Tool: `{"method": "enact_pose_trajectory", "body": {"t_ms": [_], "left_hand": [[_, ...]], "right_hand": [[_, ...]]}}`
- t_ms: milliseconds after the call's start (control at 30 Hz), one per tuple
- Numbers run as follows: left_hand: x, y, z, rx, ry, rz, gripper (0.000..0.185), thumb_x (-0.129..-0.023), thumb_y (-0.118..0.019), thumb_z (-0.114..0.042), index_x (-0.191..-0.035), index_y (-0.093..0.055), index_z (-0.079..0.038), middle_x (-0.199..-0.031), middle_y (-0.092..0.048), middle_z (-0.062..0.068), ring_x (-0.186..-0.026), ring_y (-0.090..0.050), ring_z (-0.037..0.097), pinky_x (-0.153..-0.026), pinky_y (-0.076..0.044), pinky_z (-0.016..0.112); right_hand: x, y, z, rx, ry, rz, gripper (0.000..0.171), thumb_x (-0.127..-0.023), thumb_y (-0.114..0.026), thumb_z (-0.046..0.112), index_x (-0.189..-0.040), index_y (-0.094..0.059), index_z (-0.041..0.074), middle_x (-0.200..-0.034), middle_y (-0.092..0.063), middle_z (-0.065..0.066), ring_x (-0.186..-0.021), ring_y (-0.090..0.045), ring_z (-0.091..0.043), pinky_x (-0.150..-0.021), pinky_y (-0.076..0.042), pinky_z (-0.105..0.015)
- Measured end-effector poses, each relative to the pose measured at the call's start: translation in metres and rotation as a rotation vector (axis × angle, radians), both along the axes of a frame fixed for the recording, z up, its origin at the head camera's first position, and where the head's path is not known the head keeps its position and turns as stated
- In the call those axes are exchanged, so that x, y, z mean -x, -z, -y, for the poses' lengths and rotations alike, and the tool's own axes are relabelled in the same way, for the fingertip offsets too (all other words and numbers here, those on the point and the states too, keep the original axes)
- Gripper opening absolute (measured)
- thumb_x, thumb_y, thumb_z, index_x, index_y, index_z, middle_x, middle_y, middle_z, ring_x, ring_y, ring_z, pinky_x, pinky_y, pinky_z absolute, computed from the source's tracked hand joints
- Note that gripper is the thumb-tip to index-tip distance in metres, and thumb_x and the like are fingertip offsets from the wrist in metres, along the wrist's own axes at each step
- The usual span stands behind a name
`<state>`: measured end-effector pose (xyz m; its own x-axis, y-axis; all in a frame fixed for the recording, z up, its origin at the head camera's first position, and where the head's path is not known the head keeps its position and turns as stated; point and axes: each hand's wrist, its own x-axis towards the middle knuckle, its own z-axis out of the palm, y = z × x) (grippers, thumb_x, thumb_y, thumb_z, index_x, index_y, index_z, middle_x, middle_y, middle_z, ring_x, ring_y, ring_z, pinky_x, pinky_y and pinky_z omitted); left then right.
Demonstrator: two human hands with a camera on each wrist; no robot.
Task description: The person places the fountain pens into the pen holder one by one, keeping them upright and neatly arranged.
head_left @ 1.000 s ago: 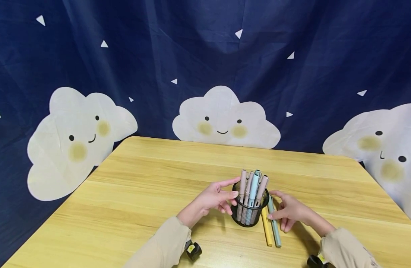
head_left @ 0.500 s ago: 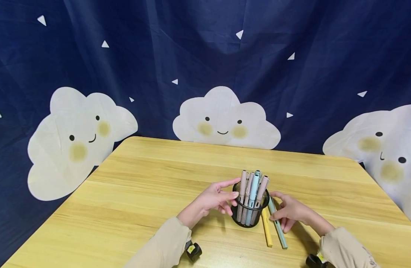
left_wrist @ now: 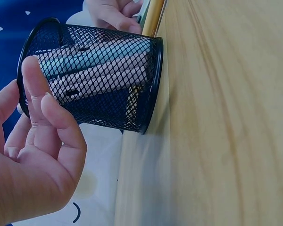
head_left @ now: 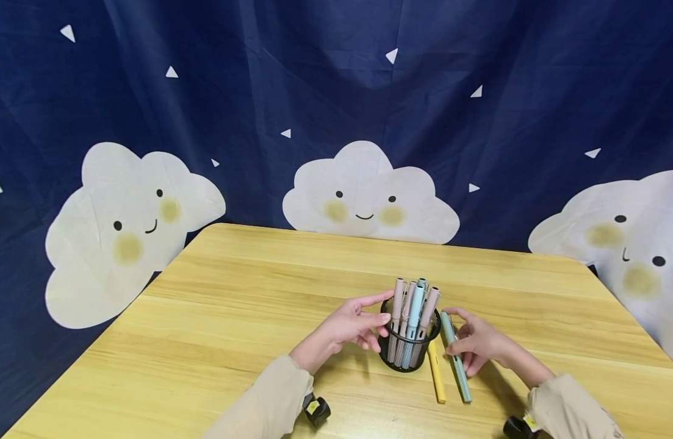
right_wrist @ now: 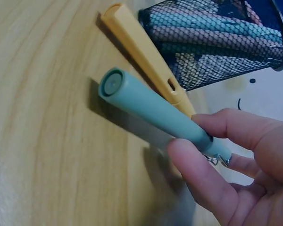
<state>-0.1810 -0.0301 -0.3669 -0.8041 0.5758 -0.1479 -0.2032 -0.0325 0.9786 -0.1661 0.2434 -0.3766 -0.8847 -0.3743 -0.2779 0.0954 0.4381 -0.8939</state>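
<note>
A black mesh pen holder (head_left: 407,347) stands upright on the table, with several mauve and light blue pens in it. My left hand (head_left: 351,324) holds its left side near the rim, thumb in front and index finger behind; in the left wrist view the left hand (left_wrist: 40,155) has its other fingers curled beside the mesh. To the right of the holder, my right hand (head_left: 479,342) pinches a grey-green pen (head_left: 461,378). In the right wrist view, thumb and fingers grip that green pen (right_wrist: 151,110) toward its clip end, the near end raised off the wood.
A yellow pen (head_left: 437,375) lies on the table between the holder and the green pen, its far end close to the holder's base. The wooden table (head_left: 232,317) reaches back to a dark blue curtain (head_left: 336,73) printed with clouds.
My right hand has taken hold of the green pen and shifted it slightly right, away from the yellow pen. The left hand and the pen holder stay in place.
</note>
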Motion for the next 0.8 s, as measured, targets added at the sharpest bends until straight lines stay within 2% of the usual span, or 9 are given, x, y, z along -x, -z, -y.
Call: {"method": "enact_pose_trajectory", "body": {"t_ms": [100, 467, 800], "left_hand": [[0.0002, 0.0006, 0.0001, -0.006, 0.000, -0.002, 0.051, -0.086, -0.060, -0.014, -0.133, -0.044, -0.023, -0.068, -0.062, 0.005, -0.045, -0.056, 0.011, -0.041, -0.044, 0.016], [-0.0009, -0.0017, 0.0006, -0.002, 0.006, -0.001, 0.051, -0.086, -0.059, -0.014, -0.133, -0.043, -0.023, -0.068, -0.062, 0.004, -0.046, -0.057, 0.011, -0.041, -0.044, 0.016], [-0.0010, -0.0015, 0.0010, -0.005, 0.005, -0.004, 0.051, -0.086, -0.060, -0.015, -0.133, -0.043, -0.023, -0.068, -0.062, 0.004, -0.046, -0.057, 0.011, -0.042, -0.044, 0.016]], "right_hand": [[-0.0002, -0.0022, -0.0012, 0.020, 0.021, -0.011, 0.082, -0.075, -0.064, -0.002, -0.138, -0.012, 0.001, -0.087, -0.048, -0.017, -0.047, -0.056, -0.019, -0.046, -0.053, -0.040], [-0.0004, -0.0058, -0.0031, 0.052, 0.046, -0.027, 0.084, -0.075, -0.065, -0.002, -0.138, -0.010, 0.002, -0.084, -0.049, -0.014, -0.048, -0.057, -0.019, -0.046, -0.053, -0.038], [0.0007, -0.0098, -0.0034, 0.104, 0.079, -0.096, 0.081, -0.075, -0.059, -0.006, -0.137, -0.007, -0.001, -0.086, -0.049, -0.014, -0.053, -0.057, -0.021, -0.049, -0.054, -0.037]]}}
